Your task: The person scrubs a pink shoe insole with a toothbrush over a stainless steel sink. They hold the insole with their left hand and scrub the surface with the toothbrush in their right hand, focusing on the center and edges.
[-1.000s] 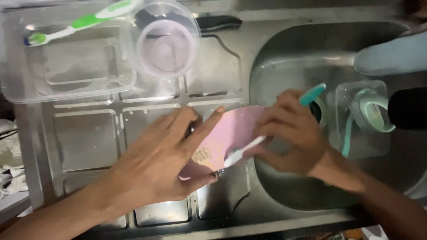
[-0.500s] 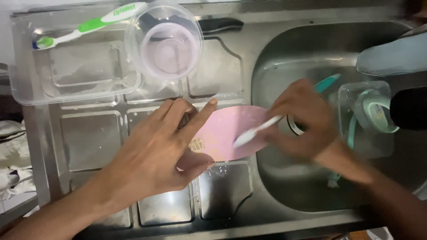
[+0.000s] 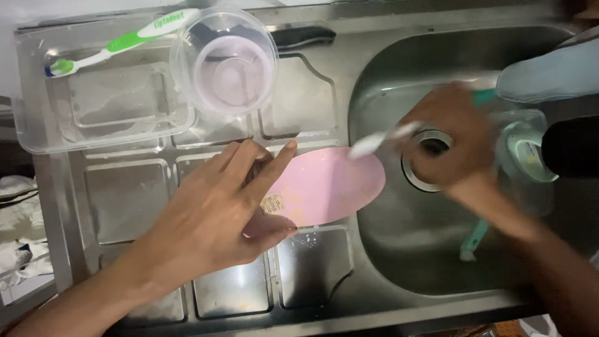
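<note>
Two hands on one pink insole (image 3: 327, 187): left hand (image 3: 215, 212) pins its heel on the drainboard (image 3: 125, 200); toe overhangs sink (image 3: 399, 262). Right hand (image 3: 452, 146) grips brush (image 3: 374, 142) above toe.

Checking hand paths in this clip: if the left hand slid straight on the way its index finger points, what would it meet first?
The left hand points up and right, pressing on the pink insole. Going straight on, it would likely meet the white end of the toothbrush in the right hand first, though heights are unclear.
</note>
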